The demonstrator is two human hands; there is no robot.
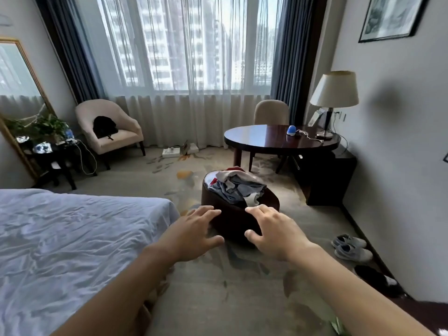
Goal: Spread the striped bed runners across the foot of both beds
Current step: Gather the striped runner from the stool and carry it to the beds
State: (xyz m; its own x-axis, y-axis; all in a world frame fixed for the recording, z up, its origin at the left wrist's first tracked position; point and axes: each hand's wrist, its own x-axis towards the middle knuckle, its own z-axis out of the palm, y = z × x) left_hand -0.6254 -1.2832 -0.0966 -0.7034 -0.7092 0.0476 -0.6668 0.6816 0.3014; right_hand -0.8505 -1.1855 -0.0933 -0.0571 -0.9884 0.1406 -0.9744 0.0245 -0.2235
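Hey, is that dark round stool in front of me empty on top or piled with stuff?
Piled. The dark round stool has crumpled clothes heaped on top, grey, white and red, covering most of its seat.

The room holds 1 bed (72, 238) in view, 2 chairs, a cream armchair (109, 132) and a tan chair (271, 112), 1 round table (278, 141), 1 lamp (334, 93), 1 dark stool (232, 214) heaped with clothes, 1 leaning mirror (17, 76), 1 framed picture (392, 16), 2 grey shoes (351, 247), and 2 bare hands, left hand (194, 229) and right hand (274, 231).
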